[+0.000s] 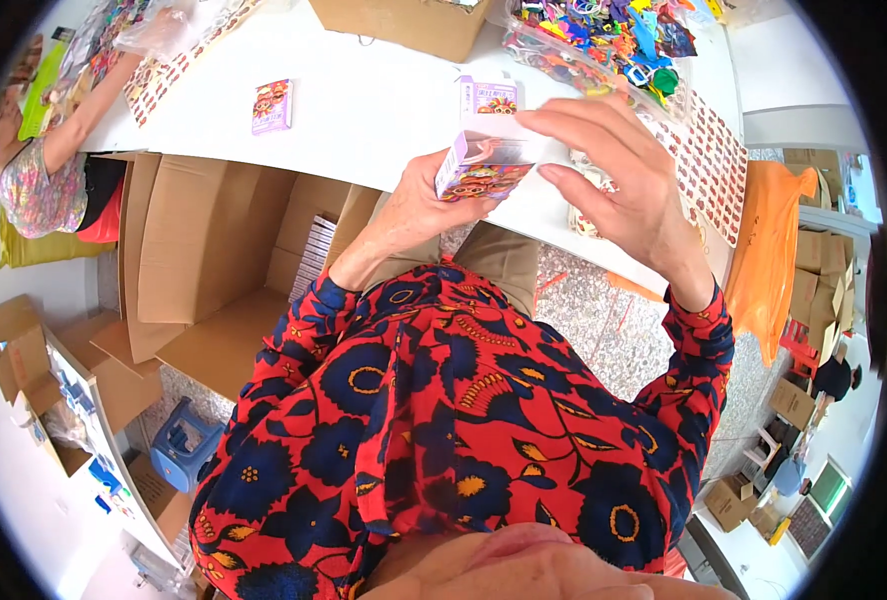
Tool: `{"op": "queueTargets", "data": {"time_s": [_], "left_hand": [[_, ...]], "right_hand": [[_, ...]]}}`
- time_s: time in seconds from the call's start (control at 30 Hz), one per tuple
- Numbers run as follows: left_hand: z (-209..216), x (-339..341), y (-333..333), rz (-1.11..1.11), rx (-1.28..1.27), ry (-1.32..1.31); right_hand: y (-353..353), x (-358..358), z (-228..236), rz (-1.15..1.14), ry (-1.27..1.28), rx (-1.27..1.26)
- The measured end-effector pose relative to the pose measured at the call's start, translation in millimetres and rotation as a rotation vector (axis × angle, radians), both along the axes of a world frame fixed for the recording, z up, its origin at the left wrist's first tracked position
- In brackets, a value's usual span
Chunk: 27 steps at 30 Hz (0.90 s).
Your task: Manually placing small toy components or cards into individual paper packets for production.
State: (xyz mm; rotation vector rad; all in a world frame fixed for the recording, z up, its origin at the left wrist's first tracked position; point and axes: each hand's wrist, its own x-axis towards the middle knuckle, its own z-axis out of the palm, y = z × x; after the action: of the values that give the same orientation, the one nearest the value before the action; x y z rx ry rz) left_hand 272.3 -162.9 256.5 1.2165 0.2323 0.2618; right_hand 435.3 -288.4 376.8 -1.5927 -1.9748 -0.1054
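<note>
Pinching purple box [482, 184] in my left hand [416, 207]; likely light, crushable card, hold by sides; right hand [628, 182] spread.

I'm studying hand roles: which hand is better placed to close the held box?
Probably the right hand: its spread fingers are beside the open purple box, which the left hand holds.

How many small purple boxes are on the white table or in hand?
3: a held box in the left hand, a second box farther left on the white table, and a third box just beyond the held one. Others may be hidden.
</note>
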Motion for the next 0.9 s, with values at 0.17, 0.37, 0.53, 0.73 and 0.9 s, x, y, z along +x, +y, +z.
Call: {"op": "queueTargets", "data": {"time_s": [0.17, 0.37, 0.53, 0.73, 0.9], "left_hand": [[4, 2, -1, -0.041, 0.035, 0.001], [3, 3, -6, -0.040, 0.212, 0.009], [-3, 0, -10, 0.021, 0.318, 0.045], [1, 7, -29, -0.117, 0.507, 0.088], [-20, 10, -39, -0.186, 0.363, 0.064]], "right_hand": [[-23, -11, -15, -0.108, 0.383, -0.229], [-22, -20, -22, -0.052, 0.271, -0.224], [-28, -33, -37, -0.113, 0.282, -0.246], [-44, -26, -54, -0.023, 0.528, -0.471], [-60, -22, -54, -0.087, 0.454, -0.598]]}}
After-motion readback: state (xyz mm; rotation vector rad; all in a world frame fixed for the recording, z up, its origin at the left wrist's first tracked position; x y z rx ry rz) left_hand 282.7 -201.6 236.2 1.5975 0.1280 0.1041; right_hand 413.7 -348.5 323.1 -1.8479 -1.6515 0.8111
